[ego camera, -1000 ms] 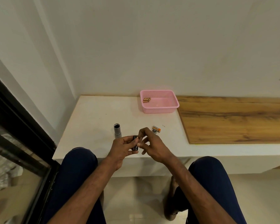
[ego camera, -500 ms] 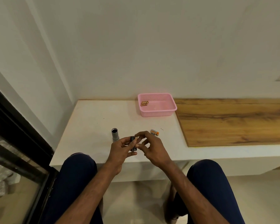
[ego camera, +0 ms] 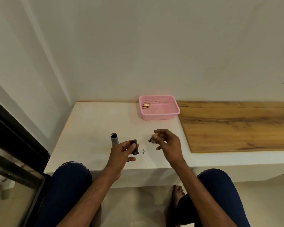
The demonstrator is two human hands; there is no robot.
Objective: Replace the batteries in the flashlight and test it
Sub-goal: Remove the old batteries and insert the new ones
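At the left of the white counter [ego camera: 88, 128] the grey flashlight body [ego camera: 114, 139] stands upright, its dark open end facing up. Just right of it the left hand [ego camera: 121, 153] pinches a dark battery holder [ego camera: 134, 146] between thumb and fingers. Further right, the right hand [ego camera: 168, 143] hovers with fingers loosely curled around a small blurred battery [ego camera: 152, 138]. Far behind, a pink basket [ego camera: 161, 116] holds a few gold batteries [ego camera: 145, 106] in its left corner, beside a wooden board [ego camera: 236, 126].
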